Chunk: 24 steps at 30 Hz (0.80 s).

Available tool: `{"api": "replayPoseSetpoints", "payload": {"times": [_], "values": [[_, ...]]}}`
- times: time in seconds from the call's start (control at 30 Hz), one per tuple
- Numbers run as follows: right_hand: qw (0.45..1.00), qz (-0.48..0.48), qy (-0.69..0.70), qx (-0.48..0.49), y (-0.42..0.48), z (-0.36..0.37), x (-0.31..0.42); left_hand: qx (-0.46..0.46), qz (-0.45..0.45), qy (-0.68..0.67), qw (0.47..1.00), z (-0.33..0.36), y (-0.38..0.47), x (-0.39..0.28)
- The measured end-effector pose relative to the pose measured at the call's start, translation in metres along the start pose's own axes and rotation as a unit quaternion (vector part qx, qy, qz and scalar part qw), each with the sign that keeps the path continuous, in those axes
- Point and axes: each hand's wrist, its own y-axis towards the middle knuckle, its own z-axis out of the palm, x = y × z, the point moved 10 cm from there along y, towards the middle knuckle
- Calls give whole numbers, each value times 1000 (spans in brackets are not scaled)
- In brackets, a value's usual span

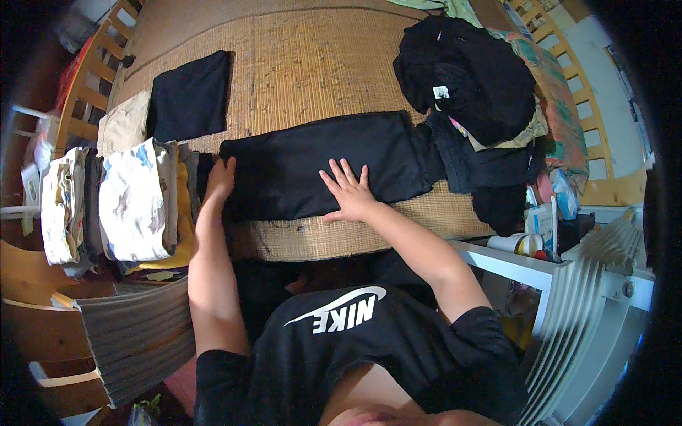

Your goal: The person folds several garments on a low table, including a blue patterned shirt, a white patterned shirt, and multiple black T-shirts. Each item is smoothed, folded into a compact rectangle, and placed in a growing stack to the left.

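Observation:
A long folded black garment (298, 160) lies flat across the woven mat, its right end reaching the heaped clothes. My right hand (349, 194) rests palm down on its near middle part, fingers spread. At the garment's left end is my left hand (220, 181), touching the edge beside the folded stacks. Whether its fingers pinch the cloth is hard to see. Farther back on the left lie a folded black cloth (192, 96) and a folded beige cloth (125, 122).
Stacked folded clothes, with a white patterned one (133, 199) outermost, stand at the left. A heap of black clothes (469, 80) sits at the right on the woven mat (314, 64). Wooden bed rails (586, 122) flank both sides. Right of me stands a white frame (506, 261) with small items.

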Motion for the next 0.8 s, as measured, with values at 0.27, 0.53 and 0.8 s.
{"api": "replayPoseSetpoints", "payload": {"times": [0.27,0.53,0.8], "values": [[726,3,686,-44,22,-43,-41,151,48,-291,943,36,-37,-132],[638,151,734,-178,-3,-63,-145,200,257,-181,928,195,-57,-254],[678,184,682,-201,9,-44,-188,79,375,-106,918,163,-92,-231]]}}
